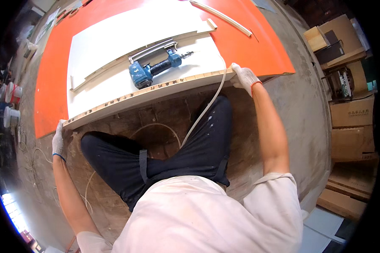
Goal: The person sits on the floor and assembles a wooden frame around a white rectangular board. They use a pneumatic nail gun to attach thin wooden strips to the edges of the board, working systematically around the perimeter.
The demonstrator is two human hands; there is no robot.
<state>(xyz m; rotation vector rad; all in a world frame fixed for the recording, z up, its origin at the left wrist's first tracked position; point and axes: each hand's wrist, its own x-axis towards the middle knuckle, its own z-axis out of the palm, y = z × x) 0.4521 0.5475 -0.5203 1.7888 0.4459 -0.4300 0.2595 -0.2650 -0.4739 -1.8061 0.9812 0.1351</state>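
A long wooden strip (142, 92) with printed marks lies along the near edge of a white panel (143, 25). My left hand (58, 141), in a white glove, is closed around its left end. At the right end, my gloved right hand (245, 78) grips the same strip, thumb on top and fingers underneath. Between the hands, just beyond the strip, a blue nail gun (156, 69) rests on its side on the panel. Behind it another thin wooden strip (101, 72) runs across the panel, a short piece at each end.
An orange sheet (257, 38) lies under the panel, with a loose pale strip (223, 19) on its far right. A pale hose (204, 110) crosses my right leg and passes over the wooden strip. Cardboard boxes (351, 114) are stacked at right; white buckets (12, 117) stand at left.
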